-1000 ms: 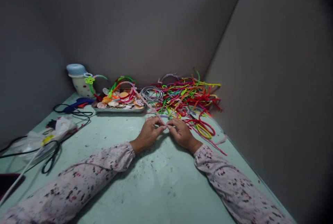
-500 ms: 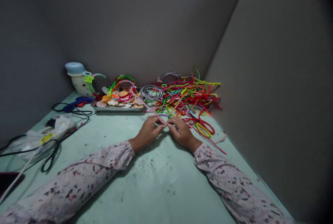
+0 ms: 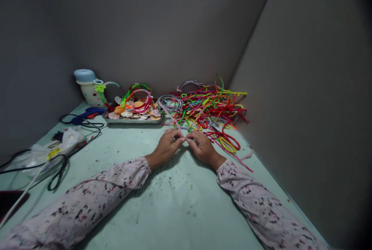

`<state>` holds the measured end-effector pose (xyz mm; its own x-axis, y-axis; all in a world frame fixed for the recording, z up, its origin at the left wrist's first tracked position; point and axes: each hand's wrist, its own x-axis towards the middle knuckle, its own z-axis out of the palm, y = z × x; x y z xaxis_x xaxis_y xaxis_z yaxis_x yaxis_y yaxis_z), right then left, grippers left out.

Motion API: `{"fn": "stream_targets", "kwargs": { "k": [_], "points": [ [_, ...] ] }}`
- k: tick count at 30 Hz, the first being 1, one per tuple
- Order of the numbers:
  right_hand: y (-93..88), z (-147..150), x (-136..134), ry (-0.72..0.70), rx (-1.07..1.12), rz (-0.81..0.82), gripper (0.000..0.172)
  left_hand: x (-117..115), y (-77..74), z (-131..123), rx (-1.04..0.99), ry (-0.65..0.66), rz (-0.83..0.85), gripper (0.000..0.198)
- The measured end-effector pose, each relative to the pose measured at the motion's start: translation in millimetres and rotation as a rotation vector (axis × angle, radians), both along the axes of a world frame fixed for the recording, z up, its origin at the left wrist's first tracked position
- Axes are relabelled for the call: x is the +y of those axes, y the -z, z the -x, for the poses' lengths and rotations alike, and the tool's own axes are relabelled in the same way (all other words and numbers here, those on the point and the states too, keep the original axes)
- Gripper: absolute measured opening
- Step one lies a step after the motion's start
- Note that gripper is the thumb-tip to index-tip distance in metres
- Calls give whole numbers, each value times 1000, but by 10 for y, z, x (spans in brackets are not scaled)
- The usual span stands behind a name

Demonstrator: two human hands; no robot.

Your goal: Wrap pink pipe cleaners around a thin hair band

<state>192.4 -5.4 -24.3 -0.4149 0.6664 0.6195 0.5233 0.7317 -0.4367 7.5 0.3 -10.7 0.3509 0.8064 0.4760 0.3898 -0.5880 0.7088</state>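
My left hand and my right hand meet above the middle of the table, each pinching with thumb and forefinger. Between the fingertips is one end of a pale pink pipe cleaner, whose free length slants up and to the left past the coiled wire. A lilac piece shows just behind the fingers; whether it joins the pink one I cannot tell. Just beyond my right hand lie red and yellow pipe cleaners bent into loops.
A metal tray of shells and pipe-cleaner rings stands at the back, beside coiled silver wire. Right of it is a heap of coloured pipe cleaners. At left are a blue-capped bottle, black cables and a plastic bag.
The pink pipe cleaner's free length has swung to the right and stands steeper, off the tray's edge. Both hands stay nearly in place, still pinching.
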Motion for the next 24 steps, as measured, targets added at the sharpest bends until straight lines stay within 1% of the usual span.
{"fn": "stream_targets", "kwargs": {
  "k": [5, 7, 12, 17, 24],
  "points": [
    [17, -1, 10, -6, -7, -17, 13, 19, 24, 3, -11, 25, 83, 19],
    [23, -3, 14, -4, -7, -16, 12, 23, 27, 4, -14, 27, 92, 18],
    [24, -7, 14, 12, 4, -4, 12, 12, -4, -1, 17, 25, 43, 14],
    [11, -3, 9, 20, 3, -9, 12, 2, -18, -7, 57, 6, -9, 16],
    [6, 3, 10, 4, -24, -9, 13, 17, -7, -11, 82, -10, 2, 20]
  ]
}}
